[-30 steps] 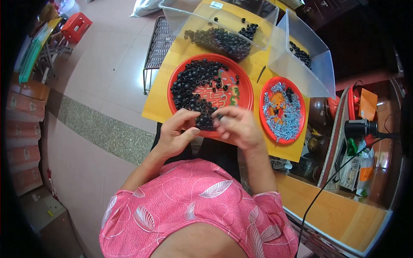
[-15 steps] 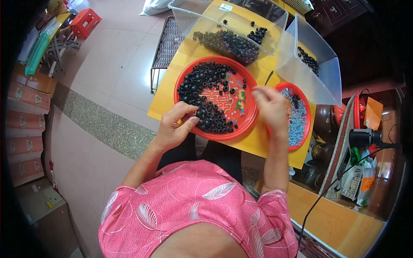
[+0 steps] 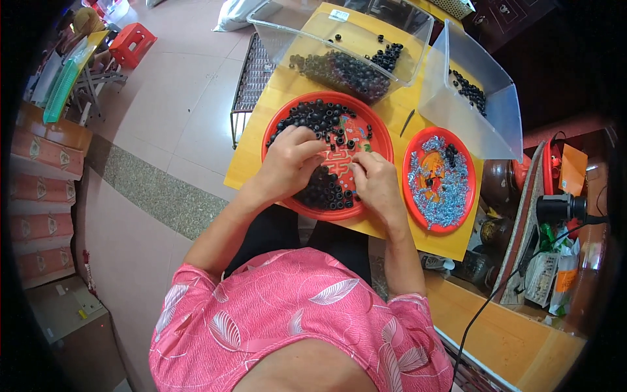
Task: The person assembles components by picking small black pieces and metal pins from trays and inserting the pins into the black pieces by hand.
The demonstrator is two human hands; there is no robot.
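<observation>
A round red tray lies before me, bearing a heap of black bead-like pieces, round and many with a hole. Over its left half, my left hand is closed in a pinch. My right hand pinches too, above the tray's right side, its fingertips a short gap from the left ones. Whatever either pinch holds is too small to make out. To the right, a smaller red plate holds many tiny clear-bluish pieces and a few black ones.
Behind the tray stands a clear plastic bin with more black pieces; a second translucent bin is right of it. A thin dark stick-like tool lies on the yellow tabletop. Far left is a red stool.
My right hand has moved left from beside the small plate to above the tray. My left hand has shifted up and right, toward it. The small plate is now uncovered.
</observation>
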